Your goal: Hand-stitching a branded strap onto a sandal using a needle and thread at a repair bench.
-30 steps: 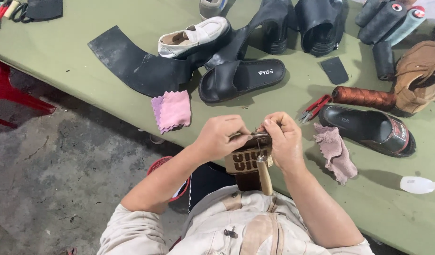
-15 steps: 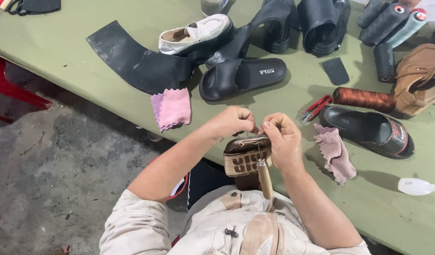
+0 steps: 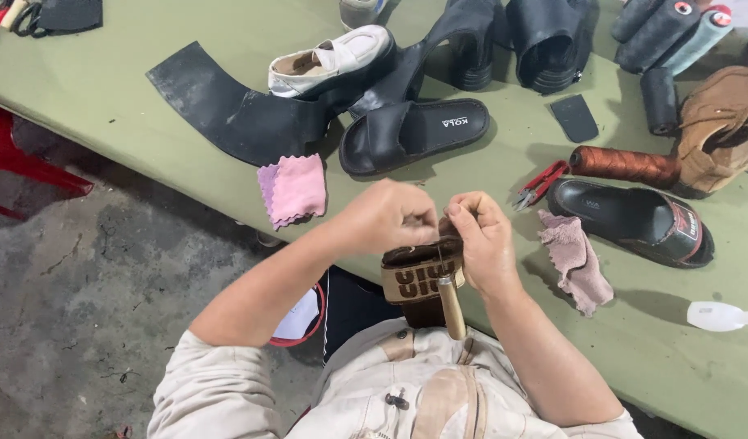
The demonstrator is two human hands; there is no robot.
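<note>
A brown sandal (image 3: pixel 418 272) with a tan patterned strap rests at the near edge of the green table (image 3: pixel 187 171), in front of my chest. My left hand (image 3: pixel 386 215) is closed over its top left side, fingers pinched. My right hand (image 3: pixel 483 244) grips the sandal's right side and holds a wooden-handled awl (image 3: pixel 449 305) whose handle points down toward me. A thin thread runs between the two hands.
On the table lie a pink cloth (image 3: pixel 292 189), a black slide sandal (image 3: pixel 414 134), a white shoe (image 3: pixel 329 61), a black rubber sheet (image 3: pixel 219 106), red snips (image 3: pixel 538 184), a brown thread spool (image 3: pixel 622 165), another black sandal (image 3: pixel 634 219), a mauve rag (image 3: pixel 575 260). A red stool (image 3: pixel 16 154) stands at left.
My left hand has shifted slightly up and left along the sandal's top, and the view has dropped a little. My right hand has kept its grip.
</note>
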